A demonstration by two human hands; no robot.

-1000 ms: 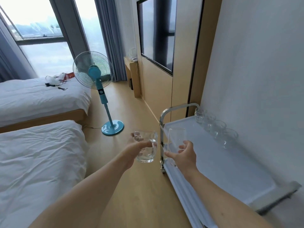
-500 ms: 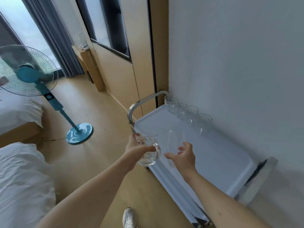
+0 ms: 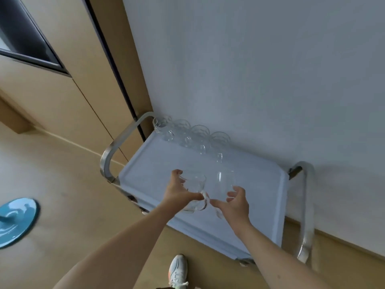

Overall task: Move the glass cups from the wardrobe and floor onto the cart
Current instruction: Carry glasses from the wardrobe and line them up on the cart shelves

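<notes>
**Two glass cups held over the cart top**

While both arms reach in from the bottom of the frame, each hand holds a clear glass cup above the pale blue top of the cart (image 3: 260, 184), which stands against the white wall (image 3: 260, 69) at centre frame. The left hand (image 3: 179, 191) has its grip closed around the left cup (image 3: 194, 184), thumb and fingers curled round the body. The right hand (image 3: 235, 203), just beside it, grips the right cup (image 3: 226, 184) from below, fingers curled about the lower part. The two cups sit close together near the front edge of the surface; whether they touch each other cannot be told. Four more glass cups (image 3: 192, 135) stand in a row along the back edge of the cart, against the wall. Chrome handles (image 3: 116, 149) curve up at both ends of the cart. At lower left lies a round blue fan base (image 3: 15, 220) on the wooden floor (image 3: 62, 184), and a white shoe (image 3: 178, 270) shows at bottom centre.
</notes>
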